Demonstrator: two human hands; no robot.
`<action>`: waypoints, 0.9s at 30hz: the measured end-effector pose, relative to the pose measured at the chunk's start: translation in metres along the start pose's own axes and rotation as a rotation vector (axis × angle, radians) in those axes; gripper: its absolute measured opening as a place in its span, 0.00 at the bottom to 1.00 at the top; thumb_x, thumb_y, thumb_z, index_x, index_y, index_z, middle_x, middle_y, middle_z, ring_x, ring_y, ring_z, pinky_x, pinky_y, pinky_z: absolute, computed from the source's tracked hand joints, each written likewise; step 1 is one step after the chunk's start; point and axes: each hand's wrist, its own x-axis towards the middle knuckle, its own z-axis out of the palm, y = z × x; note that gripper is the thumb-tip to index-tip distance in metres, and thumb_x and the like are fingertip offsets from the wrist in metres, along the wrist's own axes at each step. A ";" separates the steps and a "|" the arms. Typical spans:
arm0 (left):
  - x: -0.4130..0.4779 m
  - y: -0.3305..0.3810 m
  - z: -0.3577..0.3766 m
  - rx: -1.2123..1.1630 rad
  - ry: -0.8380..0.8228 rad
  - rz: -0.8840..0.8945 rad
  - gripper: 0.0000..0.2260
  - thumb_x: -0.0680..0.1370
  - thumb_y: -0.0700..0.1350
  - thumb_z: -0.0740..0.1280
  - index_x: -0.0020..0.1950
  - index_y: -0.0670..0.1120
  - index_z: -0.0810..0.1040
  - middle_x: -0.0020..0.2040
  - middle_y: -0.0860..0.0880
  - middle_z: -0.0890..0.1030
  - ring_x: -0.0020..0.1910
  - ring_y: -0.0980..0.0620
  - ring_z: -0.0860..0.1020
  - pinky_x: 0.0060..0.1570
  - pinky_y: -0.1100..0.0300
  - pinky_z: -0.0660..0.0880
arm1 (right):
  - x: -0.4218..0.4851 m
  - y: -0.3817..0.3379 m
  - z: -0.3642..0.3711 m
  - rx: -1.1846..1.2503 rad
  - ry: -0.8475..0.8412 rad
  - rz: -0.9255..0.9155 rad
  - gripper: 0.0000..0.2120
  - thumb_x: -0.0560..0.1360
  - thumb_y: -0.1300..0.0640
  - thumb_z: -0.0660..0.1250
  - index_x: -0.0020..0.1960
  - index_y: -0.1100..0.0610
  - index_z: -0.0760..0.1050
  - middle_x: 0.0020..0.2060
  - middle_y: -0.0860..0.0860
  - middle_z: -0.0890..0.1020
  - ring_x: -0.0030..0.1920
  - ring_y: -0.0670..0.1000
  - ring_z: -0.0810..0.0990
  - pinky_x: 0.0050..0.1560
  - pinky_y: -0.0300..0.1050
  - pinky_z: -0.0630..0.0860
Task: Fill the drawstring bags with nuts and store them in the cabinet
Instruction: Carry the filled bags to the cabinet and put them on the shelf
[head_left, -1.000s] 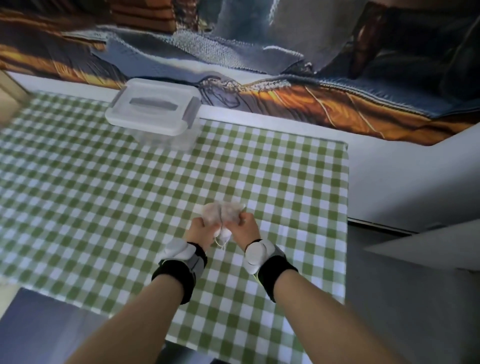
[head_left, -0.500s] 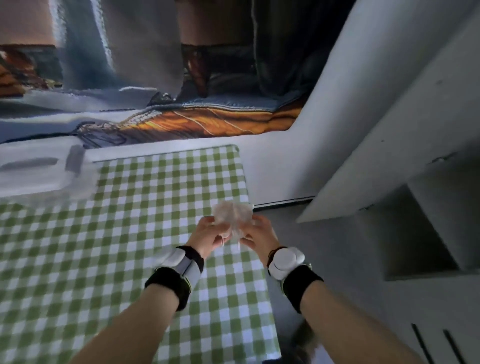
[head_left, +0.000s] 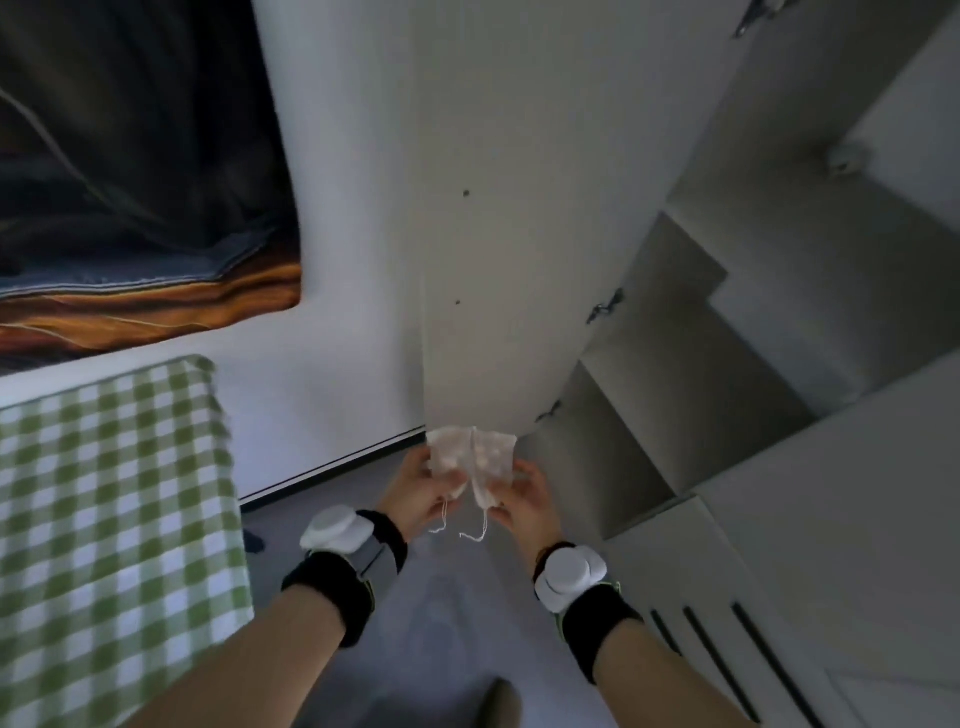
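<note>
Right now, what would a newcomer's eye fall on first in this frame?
Two small white drawstring bags at centre, held up between the left hand and right hand, strings dangling below. Behind them to the right stands the open white cabinet with its stepped shelves; a green checked tablecloth fills the lower left.

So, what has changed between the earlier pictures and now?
The view swung right, from the checked table to the open cabinet. Both hands carried the drawstring bags off the table toward it; the lidded box left the view. Unchanged: left hand and right hand still grip the bags.
</note>
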 end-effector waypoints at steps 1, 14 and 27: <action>0.005 -0.001 0.001 -0.004 0.030 -0.009 0.17 0.71 0.36 0.71 0.58 0.39 0.73 0.44 0.43 0.77 0.37 0.50 0.77 0.38 0.58 0.76 | 0.000 -0.004 -0.004 0.000 0.009 -0.003 0.16 0.72 0.66 0.68 0.57 0.56 0.69 0.44 0.55 0.77 0.45 0.53 0.78 0.53 0.54 0.76; 0.133 0.033 0.123 0.019 -0.029 -0.035 0.15 0.76 0.35 0.67 0.60 0.41 0.68 0.47 0.47 0.74 0.41 0.51 0.77 0.34 0.66 0.79 | 0.095 -0.055 -0.161 -0.063 0.324 -0.107 0.25 0.62 0.53 0.70 0.55 0.66 0.74 0.38 0.54 0.79 0.38 0.50 0.77 0.39 0.42 0.74; 0.331 -0.006 0.183 0.202 -0.172 -0.001 0.23 0.77 0.39 0.68 0.67 0.47 0.60 0.51 0.42 0.74 0.42 0.47 0.77 0.42 0.55 0.76 | 0.273 -0.040 -0.237 0.203 0.622 -0.129 0.16 0.73 0.64 0.65 0.59 0.58 0.67 0.50 0.55 0.80 0.50 0.53 0.80 0.45 0.45 0.77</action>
